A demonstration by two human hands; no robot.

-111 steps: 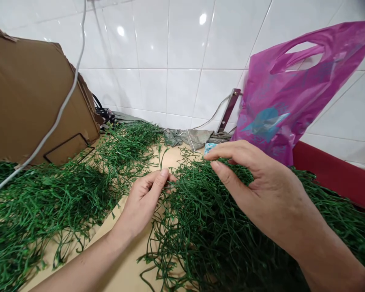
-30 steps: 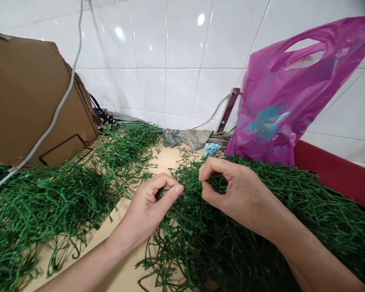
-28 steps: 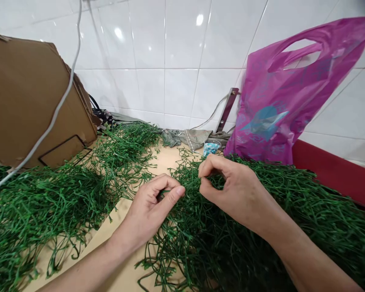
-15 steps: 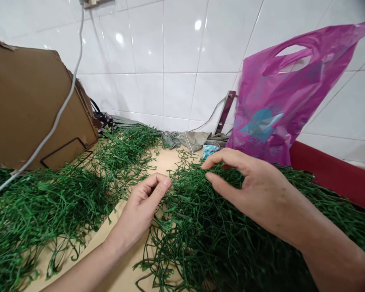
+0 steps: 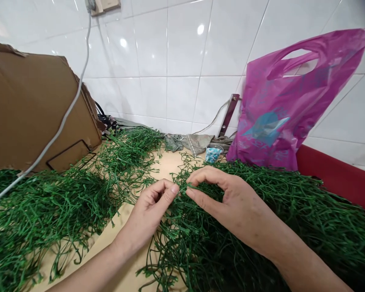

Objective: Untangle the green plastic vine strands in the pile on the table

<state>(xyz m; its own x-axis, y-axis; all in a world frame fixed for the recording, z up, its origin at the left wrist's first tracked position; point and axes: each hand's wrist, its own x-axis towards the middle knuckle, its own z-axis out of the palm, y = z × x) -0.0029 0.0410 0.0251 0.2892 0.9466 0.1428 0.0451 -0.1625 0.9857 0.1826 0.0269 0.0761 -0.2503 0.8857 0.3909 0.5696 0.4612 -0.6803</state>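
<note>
Near the middle, my left hand (image 5: 155,207) is closed in a pinch, thumb pressed against the bent index finger. A thin green stem (image 5: 190,185) shows between the two hands; it looks like artificial plant sprig. My right hand (image 5: 231,207) comes in from the right, thumb and index finger closing around that stem, the other fingers curled behind. Under both hands spreads a large heap of green artificial stems (image 5: 213,239) with small forked tips. How much of the stem lies inside my left fingers is hidden.
More green stems (image 5: 63,198) lie on the left over a tan board (image 5: 115,239). A cardboard box (image 5: 36,105) and grey cable (image 5: 63,117) are at left. A pink plastic bag (image 5: 273,109), a small blue-and-white cup (image 5: 213,154) and a red surface (image 5: 337,174) are at right.
My right hand has moved left and its fingertips have come together around a green stem near my left hand. My left hand keeps its pinch. The view has shifted slightly.
</note>
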